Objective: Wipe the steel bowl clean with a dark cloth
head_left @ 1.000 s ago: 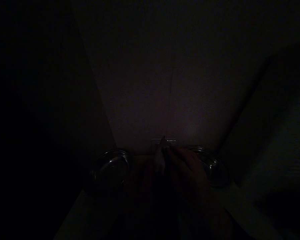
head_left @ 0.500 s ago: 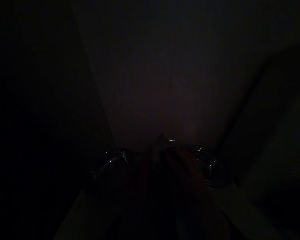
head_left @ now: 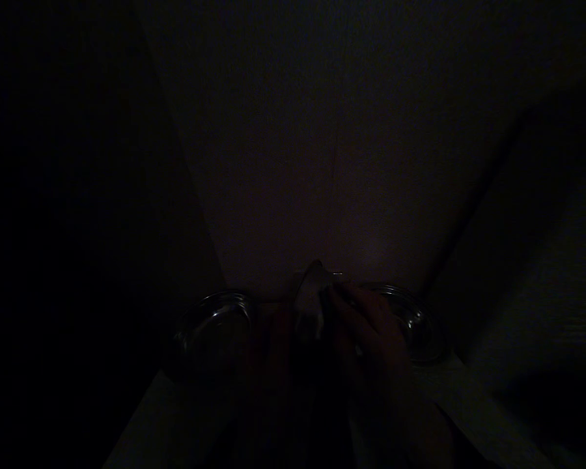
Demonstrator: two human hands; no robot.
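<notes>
The scene is very dark. Between my hands stands a pale, smooth thing (head_left: 310, 309) that narrows to a dark tip at the top; its kind is unclear. My right hand (head_left: 378, 332) is at its right side, fingers bent towards it, and small light specks show between the fingers. My left hand (head_left: 268, 345) is a dim shape close on its left side, its fingers barely visible. A shiny round metal dish (head_left: 215, 319) lies left of my left hand. Another shiny metal dish (head_left: 422, 332) is partly behind my right hand.
The dishes rest on a pale surface (head_left: 469, 397). A plain wall or panel (head_left: 283, 182) with a thin vertical line rises behind. A dark slanting edge (head_left: 483, 185) runs down the right side. The left side is almost black.
The pale thing shows larger and more clearly between my hands. My right hand has shifted slightly up and right, covering more of the right dish. Both dishes stay in place.
</notes>
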